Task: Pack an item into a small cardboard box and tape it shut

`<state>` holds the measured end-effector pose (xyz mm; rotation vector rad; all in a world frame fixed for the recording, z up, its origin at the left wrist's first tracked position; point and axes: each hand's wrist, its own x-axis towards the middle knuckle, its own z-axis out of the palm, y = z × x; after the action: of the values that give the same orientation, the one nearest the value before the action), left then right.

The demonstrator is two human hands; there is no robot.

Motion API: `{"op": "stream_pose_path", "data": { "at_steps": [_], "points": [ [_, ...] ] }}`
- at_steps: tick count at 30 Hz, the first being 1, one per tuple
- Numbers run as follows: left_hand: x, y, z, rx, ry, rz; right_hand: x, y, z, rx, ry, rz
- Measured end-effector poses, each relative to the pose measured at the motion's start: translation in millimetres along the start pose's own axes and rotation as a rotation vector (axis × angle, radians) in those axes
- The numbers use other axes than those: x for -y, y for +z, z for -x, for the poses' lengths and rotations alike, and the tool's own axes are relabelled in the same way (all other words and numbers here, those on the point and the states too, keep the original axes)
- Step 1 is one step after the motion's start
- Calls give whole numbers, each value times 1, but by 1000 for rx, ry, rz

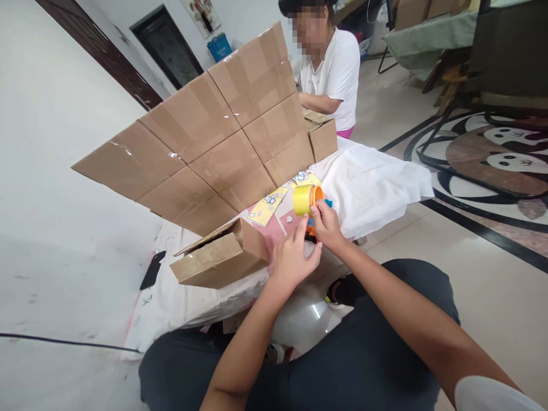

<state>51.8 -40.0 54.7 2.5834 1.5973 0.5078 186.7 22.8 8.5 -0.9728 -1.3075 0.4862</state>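
Observation:
My right hand (pixel 327 225) grips a short yellow and orange plastic cylinder (pixel 302 200) by its orange rim, just above the table. An open end of the cylinder faces to the right. Below and to its left is my left hand (pixel 293 254), thumb and fingers apart; a fingertip is close to the cylinder's underside, and I cannot tell whether it touches. Behind my right hand a small blue piece (pixel 328 203) shows. More blue and orange bits lie between my hands, mostly hidden by them.
A tall cardboard partition (pixel 231 125) stands across the table, with an opened cardboard box (pixel 222 254) at its near side and another box (pixel 324 140) at the far end. White cloth (pixel 372 177) covers the table. Beyond the partition is another person (pixel 338 68). A black object (pixel 153 270) lies at left.

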Motion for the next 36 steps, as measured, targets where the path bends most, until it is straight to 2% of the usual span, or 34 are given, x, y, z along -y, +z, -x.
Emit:
{"op": "stream_pose_path", "data": {
  "at_steps": [5, 10, 22, 25, 30, 32, 36],
  "points": [
    [5, -13, 4, 65, -41, 37, 3, 5, 2, -18, 36, -41],
    [5, -14, 9, 142, -45, 24, 2, 9, 6, -45, 90, -62],
    [3, -1, 23, 117, -58, -21, 7, 15, 16, -37, 118, -94],
    [9, -3, 21, 66, -73, 115, 6, 16, 15, 0, 92, -75],
    [23, -4, 4, -300, -268, 405, 11, 19, 13, 20, 97, -151],
    [28, 3, -2, -315, -305, 481, 13, 18, 14, 38, 44, -128],
    [34, 25, -9, -237, -363, 769, 10, 14, 18, 36, -15, -87]
  ]
}}
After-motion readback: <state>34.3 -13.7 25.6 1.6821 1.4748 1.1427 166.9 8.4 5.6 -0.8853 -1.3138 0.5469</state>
